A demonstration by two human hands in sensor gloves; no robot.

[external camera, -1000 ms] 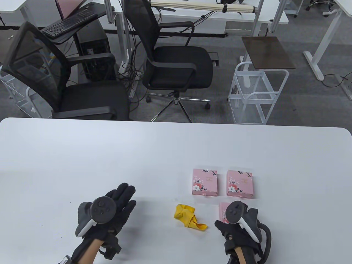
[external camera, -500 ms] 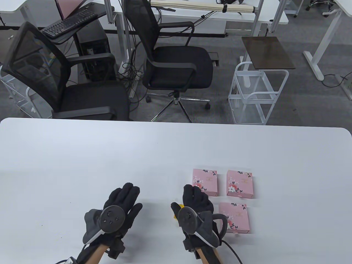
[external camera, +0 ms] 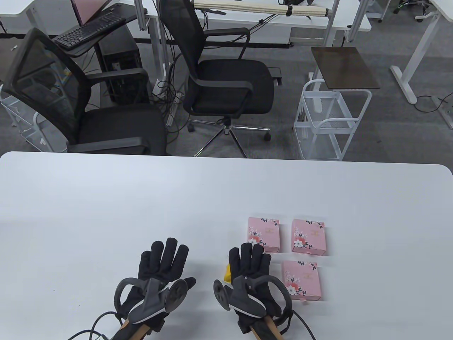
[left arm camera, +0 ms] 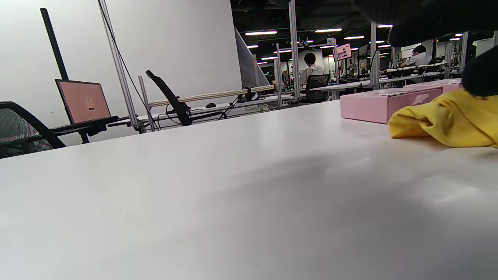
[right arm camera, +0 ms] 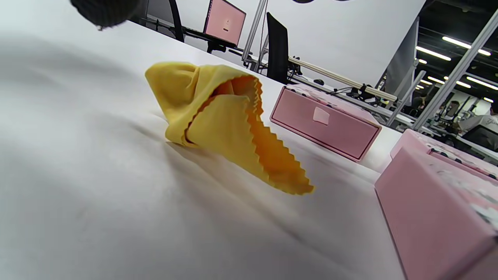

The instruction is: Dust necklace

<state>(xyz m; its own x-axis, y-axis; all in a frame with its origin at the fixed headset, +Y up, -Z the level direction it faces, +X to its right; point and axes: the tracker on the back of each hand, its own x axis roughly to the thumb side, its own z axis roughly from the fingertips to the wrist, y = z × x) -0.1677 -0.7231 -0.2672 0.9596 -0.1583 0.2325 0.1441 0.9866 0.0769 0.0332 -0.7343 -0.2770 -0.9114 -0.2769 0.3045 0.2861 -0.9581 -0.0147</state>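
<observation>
Since the earlier frame the right hand [external camera: 252,274] has flattened above the yellow cloth [right arm camera: 218,116] near the tabletop's front edge; both grips wide and empty, the left hand [external camera: 161,269] too. No necklace shows, presumably boxed. Next: pinch the cloth.

A crumpled yellow cloth with a zigzag-cut edge [right arm camera: 225,120], three pink flower-printed boxes [external camera: 263,234], black-gloved hands [external camera: 163,264], white table [external camera: 177,198].

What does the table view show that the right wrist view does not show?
Only the table view shows the left hand and the right hand, both flat with straight fingers, and all three pink boxes from above. Only the right wrist view shows the yellow cloth almost whole, with its zigzag edge. Both show the white table and the pink boxes.
</observation>
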